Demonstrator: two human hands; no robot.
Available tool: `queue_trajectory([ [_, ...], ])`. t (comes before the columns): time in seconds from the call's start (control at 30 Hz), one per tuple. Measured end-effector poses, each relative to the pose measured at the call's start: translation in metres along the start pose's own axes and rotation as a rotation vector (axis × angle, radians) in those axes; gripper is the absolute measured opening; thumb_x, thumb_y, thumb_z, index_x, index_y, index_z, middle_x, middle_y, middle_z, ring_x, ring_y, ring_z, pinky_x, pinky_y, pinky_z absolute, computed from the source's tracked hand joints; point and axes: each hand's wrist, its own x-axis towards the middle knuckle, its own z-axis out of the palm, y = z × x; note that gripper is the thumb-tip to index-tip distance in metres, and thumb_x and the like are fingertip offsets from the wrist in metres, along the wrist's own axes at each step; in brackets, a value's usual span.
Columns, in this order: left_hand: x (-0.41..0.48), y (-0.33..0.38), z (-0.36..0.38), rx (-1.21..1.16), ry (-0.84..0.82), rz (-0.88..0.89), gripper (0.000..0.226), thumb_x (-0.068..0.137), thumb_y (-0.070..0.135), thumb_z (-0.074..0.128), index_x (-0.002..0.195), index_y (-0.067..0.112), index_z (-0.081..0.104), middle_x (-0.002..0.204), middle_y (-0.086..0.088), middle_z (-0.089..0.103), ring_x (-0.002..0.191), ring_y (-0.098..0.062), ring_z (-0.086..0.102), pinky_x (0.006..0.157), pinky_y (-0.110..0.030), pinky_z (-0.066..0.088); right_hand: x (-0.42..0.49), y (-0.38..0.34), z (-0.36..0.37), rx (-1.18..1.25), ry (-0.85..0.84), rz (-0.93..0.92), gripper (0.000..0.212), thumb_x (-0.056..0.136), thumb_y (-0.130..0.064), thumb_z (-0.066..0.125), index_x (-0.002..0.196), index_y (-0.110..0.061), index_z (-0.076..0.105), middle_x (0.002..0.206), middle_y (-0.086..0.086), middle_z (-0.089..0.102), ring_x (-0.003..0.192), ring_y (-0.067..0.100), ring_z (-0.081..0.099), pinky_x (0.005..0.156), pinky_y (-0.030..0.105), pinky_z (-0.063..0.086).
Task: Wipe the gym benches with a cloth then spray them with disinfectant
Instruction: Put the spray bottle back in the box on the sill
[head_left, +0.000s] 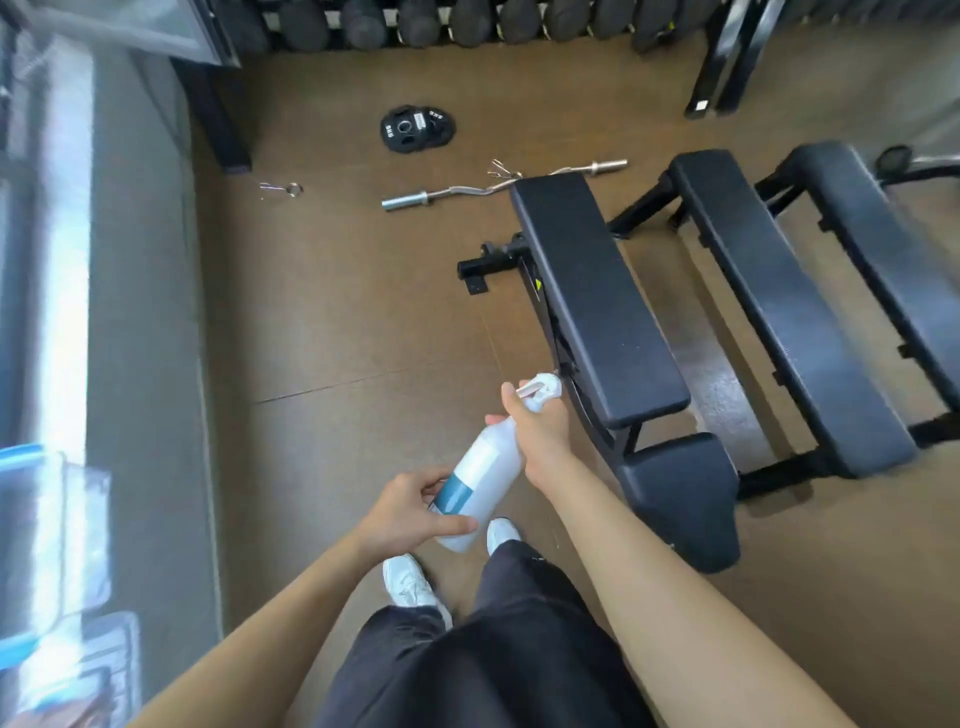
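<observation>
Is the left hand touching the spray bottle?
Touching. The head view shows the left hand gripping the spray bottle at its base.

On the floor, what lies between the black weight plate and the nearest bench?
A chrome curl bar lies there, with a spring clip beside it, as the head view shows.

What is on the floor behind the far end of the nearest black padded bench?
A chrome EZ curl bar lies there with a wire spring clip; the black padded bench hides a short stretch of the bar.
</observation>
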Motion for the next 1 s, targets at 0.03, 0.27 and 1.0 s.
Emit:
queue_trajectory([
  [0.03, -0.004, -0.005, -0.011, -0.039, 0.047, -0.02, 0.05, 0.071, 0.024, 0.093, 0.116, 0.023, 0.071, 0.105, 0.003, 0.076, 0.095, -0.011, 0.07, 0.086, -0.028, 0.056, -0.002, -0.008, 0.021, -0.051, -0.079, -0.034, 0.022, 0.097, -0.023, 0.07, 0.113, -0.013, 0.059, 0.104, 0.01, 0.072, 0.071, 0.02, 0.076, 0.065, 0.033, 0.059],
  [0.27, -0.038, -0.013, -0.073, -0.27, 0.351, -0.056, 0.056, 0.076, 0.007, 0.088, 0.125, 0.015, 0.063, 0.115, 0.003, 0.071, 0.101, -0.001, 0.068, 0.077, -0.014, 0.053, -0.004, -0.056, 0.126, -0.525, -0.68, -0.191, 0.034, 0.097, -0.025, 0.068, 0.126, -0.018, 0.053, 0.112, -0.002, 0.062, 0.099, 0.012, 0.063, 0.084, 0.024, 0.052],
  [1.0, -0.096, -0.045, -0.237, -0.642, 1.347, -0.159, 0.059, 0.068, 0.048, 0.085, 0.121, 0.031, 0.067, 0.111, 0.005, 0.075, 0.103, -0.013, 0.071, 0.096, -0.045, 0.057, -0.041, -0.057, 0.442, -0.955, -1.484, -0.486, 0.071, 0.059, -0.043, 0.092, 0.123, -0.032, 0.062, 0.111, -0.008, 0.073, 0.102, 0.016, 0.07, 0.092, 0.044, 0.059],
])
